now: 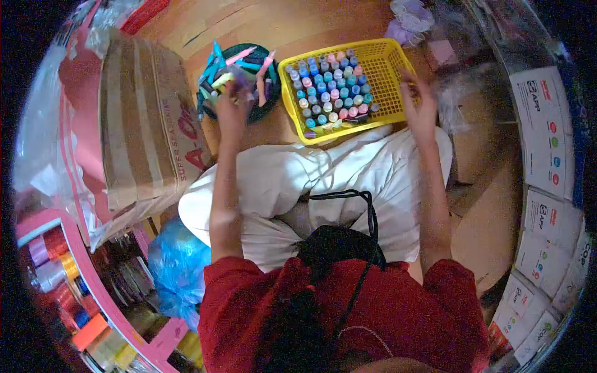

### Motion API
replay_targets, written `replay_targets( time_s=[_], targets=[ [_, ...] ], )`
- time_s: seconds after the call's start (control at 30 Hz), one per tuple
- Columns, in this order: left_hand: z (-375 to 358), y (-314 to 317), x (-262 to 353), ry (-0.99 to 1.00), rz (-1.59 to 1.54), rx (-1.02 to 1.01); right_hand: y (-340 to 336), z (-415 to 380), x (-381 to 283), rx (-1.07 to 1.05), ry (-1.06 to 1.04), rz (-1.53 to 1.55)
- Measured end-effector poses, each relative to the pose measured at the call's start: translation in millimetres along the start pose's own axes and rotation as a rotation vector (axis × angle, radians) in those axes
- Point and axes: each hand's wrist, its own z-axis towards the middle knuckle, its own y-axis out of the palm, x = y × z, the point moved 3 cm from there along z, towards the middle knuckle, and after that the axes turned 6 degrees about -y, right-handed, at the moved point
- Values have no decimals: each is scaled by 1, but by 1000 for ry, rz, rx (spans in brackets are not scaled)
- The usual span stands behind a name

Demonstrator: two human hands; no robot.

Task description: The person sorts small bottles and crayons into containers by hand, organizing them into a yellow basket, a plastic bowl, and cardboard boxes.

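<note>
My left hand reaches over a dark round bowl heaped with slender tubes in teal, pink and pale yellow. Its fingers are smeared by motion among the tubes, so I cannot make out their grip. To the right of the bowl sits a yellow plastic basket. Many small capped tubes in blue, teal, grey and pink stand upright in it, packed in rows, with several lying along the near side. My right hand is at the basket's right rim, slightly blurred, fingers apart and nothing visible in them.
A large taped cardboard box stands at the left. Below it are a blue plastic bag and a pink rack with ribbon rolls. White printed cartons line the right side. A lilac bundle lies beyond the basket.
</note>
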Motion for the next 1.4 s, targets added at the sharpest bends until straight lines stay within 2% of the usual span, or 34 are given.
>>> replay_targets(
  time_s=[0.03,0.07,0.13,0.17,0.2,0.33,0.37,0.43,0.5,0.6,0.67,0.7,0.77,0.93,1.03,1.13,1.23,1.4],
  targets=[
    [-18,10,31,-3,-135,-107,9,2,-24,-120,-127,53],
    [-31,20,55,95,-52,-174,19,2,-48,-237,-253,106],
    [-49,40,91,297,35,-249,37,-7,-76,-472,-190,175],
    [-55,49,106,397,39,-259,48,-11,-77,-371,-299,192],
    [-57,55,119,448,48,-215,57,-12,-71,-329,-238,218],
    [-48,77,139,358,-36,-280,44,8,-60,-259,-70,282],
    [-46,82,140,369,-37,-233,46,15,-44,-159,-72,203],
    [-45,92,141,382,-43,-147,34,46,-24,-38,5,234],
    [-49,96,141,391,-48,-170,49,78,42,19,-12,-87],
    [-56,98,129,442,-82,-177,84,89,101,-195,45,-150],
    [-60,98,119,469,-45,-129,98,83,112,-198,-55,-220],
    [-62,99,115,478,-24,-104,102,81,111,-205,-106,-251],
    [-61,100,111,435,-72,-104,105,77,114,-271,-55,-210],
    [-57,101,107,435,-78,-101,105,73,110,-272,-13,-212],
    [-58,100,106,422,-114,-121,116,73,120,-234,-115,-132],
    [-56,98,108,460,-75,-113,114,72,115,-320,10,-49],
    [-54,94,111,478,-47,-91,110,73,109,-285,-86,-79],
    [-51,87,117,459,21,-89,108,72,109,-343,-18,-52]
  ],
)
